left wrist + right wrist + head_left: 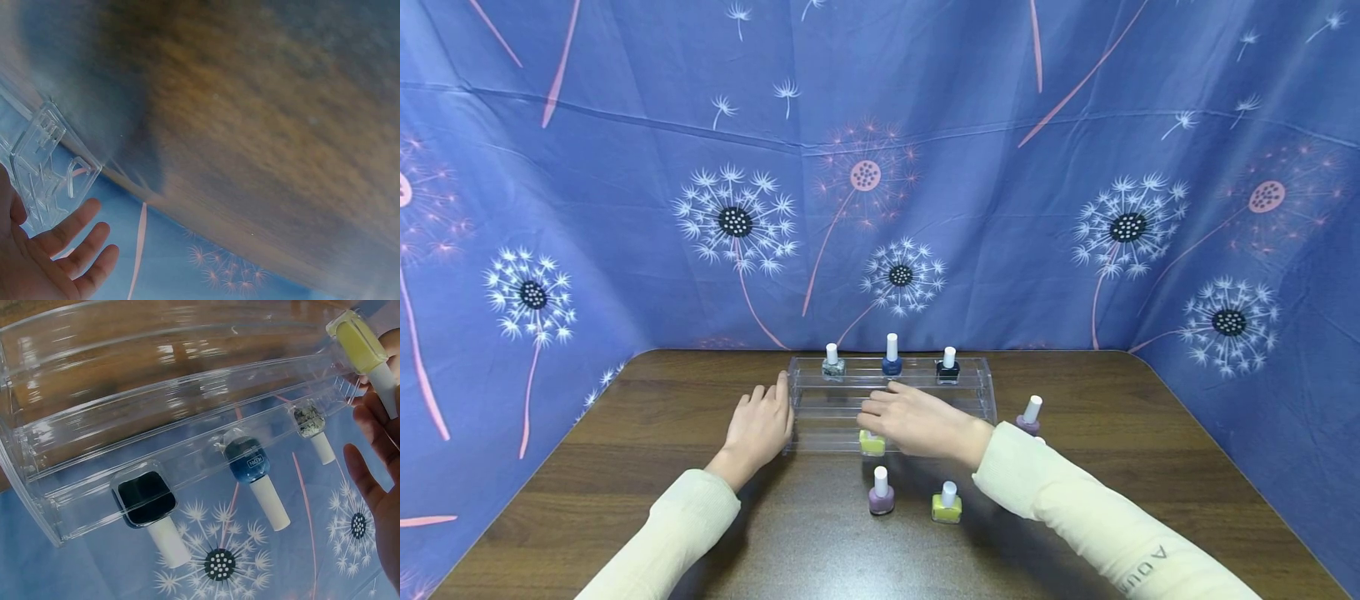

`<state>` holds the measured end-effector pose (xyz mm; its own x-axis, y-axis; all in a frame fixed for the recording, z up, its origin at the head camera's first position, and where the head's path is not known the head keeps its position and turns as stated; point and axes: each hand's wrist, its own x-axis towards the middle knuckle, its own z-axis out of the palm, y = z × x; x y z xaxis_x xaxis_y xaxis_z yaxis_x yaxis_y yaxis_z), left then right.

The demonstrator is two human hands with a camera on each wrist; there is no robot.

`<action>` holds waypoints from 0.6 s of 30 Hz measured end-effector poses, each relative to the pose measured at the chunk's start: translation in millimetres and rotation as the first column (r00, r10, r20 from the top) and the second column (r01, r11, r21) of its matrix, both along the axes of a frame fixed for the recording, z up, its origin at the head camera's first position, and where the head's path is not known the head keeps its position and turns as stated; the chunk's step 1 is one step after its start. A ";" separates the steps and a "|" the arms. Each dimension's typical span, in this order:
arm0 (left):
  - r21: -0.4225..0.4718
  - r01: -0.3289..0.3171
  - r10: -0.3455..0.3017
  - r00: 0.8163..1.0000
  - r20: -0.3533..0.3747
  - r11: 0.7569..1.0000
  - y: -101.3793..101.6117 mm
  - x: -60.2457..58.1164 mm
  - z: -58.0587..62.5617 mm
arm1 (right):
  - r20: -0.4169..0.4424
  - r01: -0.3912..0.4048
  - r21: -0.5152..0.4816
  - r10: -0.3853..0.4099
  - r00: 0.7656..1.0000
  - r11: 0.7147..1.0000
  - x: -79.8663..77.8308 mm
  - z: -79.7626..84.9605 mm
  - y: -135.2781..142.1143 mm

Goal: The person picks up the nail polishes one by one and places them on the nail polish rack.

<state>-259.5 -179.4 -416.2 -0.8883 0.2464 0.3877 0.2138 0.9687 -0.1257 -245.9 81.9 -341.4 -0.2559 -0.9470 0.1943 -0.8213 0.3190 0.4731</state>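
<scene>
A clear acrylic tiered rack stands on the wooden table. My right hand pinches a yellow nail polish bottle by its white cap, over the front part of the rack. On the back tier stand a glittery grey-green bottle, a blue bottle and a black-looking bottle. My left hand is at the rack's left end, its fingers extended along the side panel. In the left wrist view, three fingers of that hand spread loosely beside the clear end panel.
In front of the rack stand a purple bottle and another yellow bottle. To the right, a mauve bottle is partly behind my right sleeve. A blue dandelion-print cloth hangs behind the table.
</scene>
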 end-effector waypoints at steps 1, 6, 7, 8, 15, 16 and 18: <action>0.003 -0.001 0.001 1.000 0.001 1.000 0.2 0.2 0.3 | -0.002 -0.001 -0.002 0.001 1.000 1.000 -0.7 0.1 -0.5; 0.000 -0.001 0.001 1.000 -0.002 1.000 0.8 0.7 0.5 | 0.004 0.007 0.005 -0.007 1.000 1.000 -4.3 1.1 -2.5; -0.003 0.000 0.000 1.000 -0.006 1.000 0.8 0.5 0.3 | 0.003 0.010 0.006 -0.010 1.000 1.000 -5.2 1.4 -2.8; -0.003 0.001 -0.001 1.000 -0.010 1.000 0.9 0.5 0.1 | 0.000 0.011 0.006 -0.011 1.000 1.000 -5.9 1.9 -3.3; 0.012 0.003 -0.002 1.000 -0.024 1.000 0.8 0.4 -0.7 | -0.018 -0.002 -0.030 0.002 1.000 1.000 -11.2 6.4 -8.0; 0.013 0.003 -0.002 1.000 -0.022 1.000 0.8 0.5 -0.5 | -0.014 0.002 -0.028 -0.003 1.000 1.000 -11.9 7.3 -8.9; 0.011 0.001 -0.001 1.000 -0.018 1.000 0.8 0.5 -0.3 | 0.000 0.013 -0.021 -0.013 1.000 1.000 -13.4 9.1 -10.7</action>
